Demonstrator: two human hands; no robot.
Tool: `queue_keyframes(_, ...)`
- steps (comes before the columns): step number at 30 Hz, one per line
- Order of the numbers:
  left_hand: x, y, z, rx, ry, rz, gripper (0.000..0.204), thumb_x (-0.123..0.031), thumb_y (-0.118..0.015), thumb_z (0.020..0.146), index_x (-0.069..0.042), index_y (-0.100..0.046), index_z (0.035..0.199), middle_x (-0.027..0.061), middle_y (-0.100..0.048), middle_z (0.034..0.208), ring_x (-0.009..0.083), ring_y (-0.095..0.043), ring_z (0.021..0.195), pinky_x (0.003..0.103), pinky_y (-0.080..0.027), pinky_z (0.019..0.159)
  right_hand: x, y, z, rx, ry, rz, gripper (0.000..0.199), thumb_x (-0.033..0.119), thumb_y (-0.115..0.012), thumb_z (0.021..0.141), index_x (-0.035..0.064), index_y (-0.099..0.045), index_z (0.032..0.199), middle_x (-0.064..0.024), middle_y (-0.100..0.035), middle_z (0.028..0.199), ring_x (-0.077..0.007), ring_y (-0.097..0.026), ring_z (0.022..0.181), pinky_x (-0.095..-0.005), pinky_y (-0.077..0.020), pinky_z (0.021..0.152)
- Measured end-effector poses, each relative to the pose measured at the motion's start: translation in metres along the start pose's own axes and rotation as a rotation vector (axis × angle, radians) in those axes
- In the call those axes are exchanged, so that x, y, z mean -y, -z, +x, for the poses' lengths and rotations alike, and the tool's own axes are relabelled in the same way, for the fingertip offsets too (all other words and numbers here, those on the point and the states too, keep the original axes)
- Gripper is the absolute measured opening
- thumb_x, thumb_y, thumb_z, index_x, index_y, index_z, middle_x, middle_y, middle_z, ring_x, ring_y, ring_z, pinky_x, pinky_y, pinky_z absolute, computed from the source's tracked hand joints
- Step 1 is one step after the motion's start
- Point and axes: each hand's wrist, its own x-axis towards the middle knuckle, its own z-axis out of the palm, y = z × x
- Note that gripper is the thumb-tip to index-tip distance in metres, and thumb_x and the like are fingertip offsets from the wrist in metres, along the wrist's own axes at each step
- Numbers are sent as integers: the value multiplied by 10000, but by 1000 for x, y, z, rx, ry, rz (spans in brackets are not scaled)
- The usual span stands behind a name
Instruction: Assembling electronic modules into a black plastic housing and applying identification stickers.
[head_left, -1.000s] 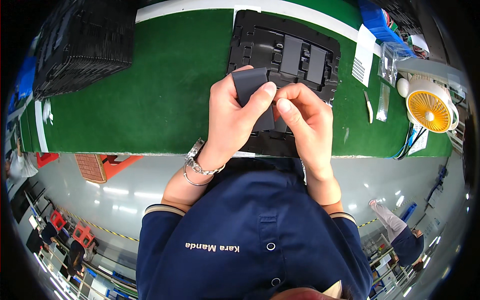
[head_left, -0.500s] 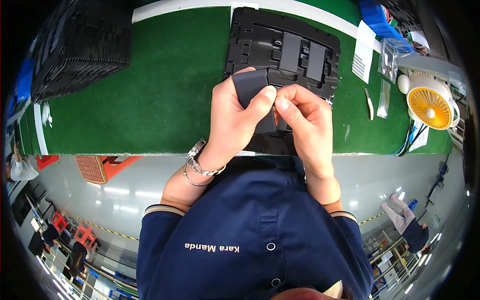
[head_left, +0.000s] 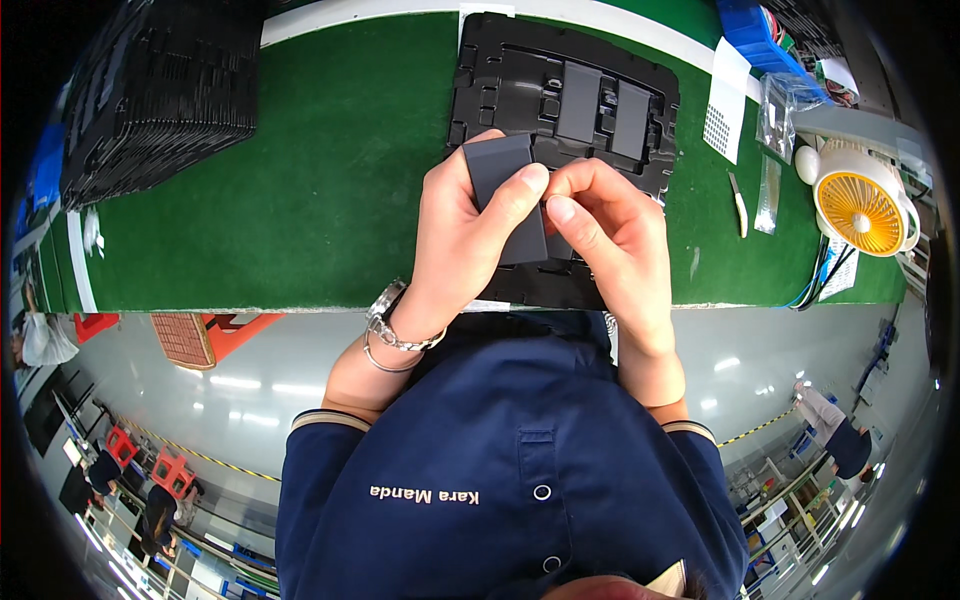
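My left hand [head_left: 468, 215] is wrapped round a flat dark grey rectangular part [head_left: 497, 165], its thumb pressing on the face near the right edge. My right hand [head_left: 612, 225] is beside that edge with thumb and forefinger pinched together; whatever lies between the fingertips is too small to make out. Both hands are above the near part of a black moulded plastic tray [head_left: 515, 60] on the green table. Two similar dark grey parts, a left one [head_left: 579, 104] and a right one [head_left: 630, 122], lie in the tray's recesses.
A tall stack of black trays [head_left: 165, 100] stands at the far left. To the right are a knife [head_left: 739, 206], a printed sheet [head_left: 727, 100], clear plastic bags [head_left: 783, 115], a white fan with yellow blades [head_left: 862, 212] and a blue bin [head_left: 757, 45].
My right fingertips have shifted very slightly along the part's edge, still pinched. My left hand keeps its hold. In the background at right, a walking person has moved.
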Motion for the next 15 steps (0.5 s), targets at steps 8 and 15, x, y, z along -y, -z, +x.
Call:
queue_keyframes(8,-3,2,0,1,-97,235,183,-126,-655,877,21,-612,776,-3,-569,668,58,-522,601,234,-419,528,-2,4,2,42,-9,-71,129,107,-610,924,-19,-592,906,4,-574,784,-60,-510,733,-218,-431,674)
queue_keyframes(15,-9,2,1,0,-60,173,178,-127,-650,883,16,-619,780,3,-580,653,61,-535,586,235,-424,523,2,5,-1,2,12,-106,126,83,-634,896,-34,-623,942,-30,-642,804,-80,-593,757,-227,-479,694)
